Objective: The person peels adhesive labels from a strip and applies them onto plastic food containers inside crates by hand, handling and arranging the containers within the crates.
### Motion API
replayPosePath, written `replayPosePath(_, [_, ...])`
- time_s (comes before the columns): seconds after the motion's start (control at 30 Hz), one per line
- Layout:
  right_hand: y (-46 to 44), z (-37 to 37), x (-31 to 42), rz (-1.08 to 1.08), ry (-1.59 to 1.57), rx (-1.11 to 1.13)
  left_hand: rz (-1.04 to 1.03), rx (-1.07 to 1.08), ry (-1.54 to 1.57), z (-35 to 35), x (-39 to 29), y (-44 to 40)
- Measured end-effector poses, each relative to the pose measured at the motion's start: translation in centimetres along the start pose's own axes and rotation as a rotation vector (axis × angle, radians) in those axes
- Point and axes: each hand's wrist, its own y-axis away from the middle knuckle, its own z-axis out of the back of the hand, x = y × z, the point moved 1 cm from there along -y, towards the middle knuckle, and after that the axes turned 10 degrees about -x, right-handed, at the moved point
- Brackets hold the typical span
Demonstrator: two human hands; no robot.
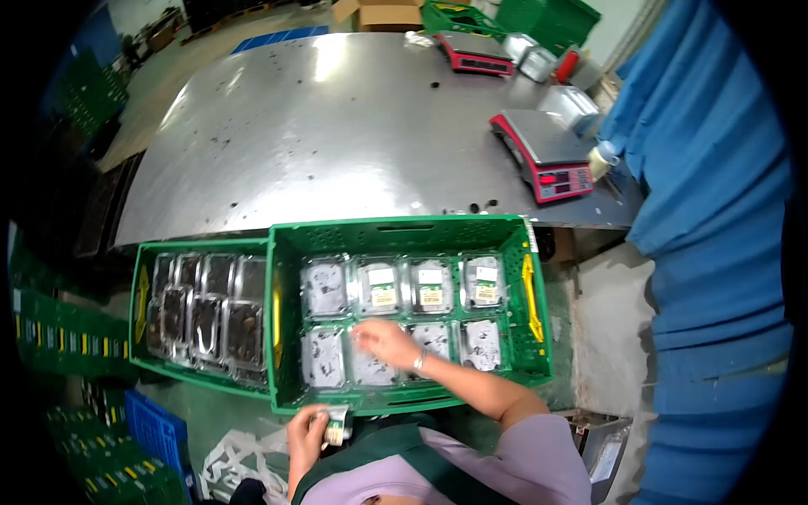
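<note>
My left hand (307, 433) is closed on a small stack of printed labels (336, 426) in front of the green crate (404, 402). My right hand (387, 343) is inside that crate, above a clear plastic punnet (372, 370) in the near row. Its fingers are bent together; whatever they may pinch is too small to make out. Two rows of clear punnets with pale liners and dark specks lie there. Three in the far row carry green, white and yellow labels (383, 288); the far left punnet (326, 286) shows no label.
A second green crate (202, 380) of dark-filled clear punnets adjoins on the left. Beyond stands a metal table (278, 143) with two red scales (543, 156) and scattered dark bits. A blue curtain (707, 210) hangs at right. Stacked green crates (63, 337) stand at left.
</note>
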Motion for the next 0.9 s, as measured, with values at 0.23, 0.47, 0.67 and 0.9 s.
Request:
replayPosePath(0.23, [-5.4,-3.6,3.4,0.248,0.024,-0.042,-0.066,0.037,0.068,-1.0,-2.1,-0.5])
replayPosePath(0.47, [-16.5,-6.0,-8.6,0.242,0.949,-0.045,0.055,0.159,-0.083,2.1,2.3,3.2])
replayPosePath(0.67, [-7.1,-6.5,2.3,0.317,0.253,0.217,0.309,0.009,0.526,2.3,0.2,4.5])
replayPosePath(0.9, [3.7,-8.1,7.2,0.419,0.259,0.412,-0.058,-0.117,0.156,1.8,1.1,1.6])
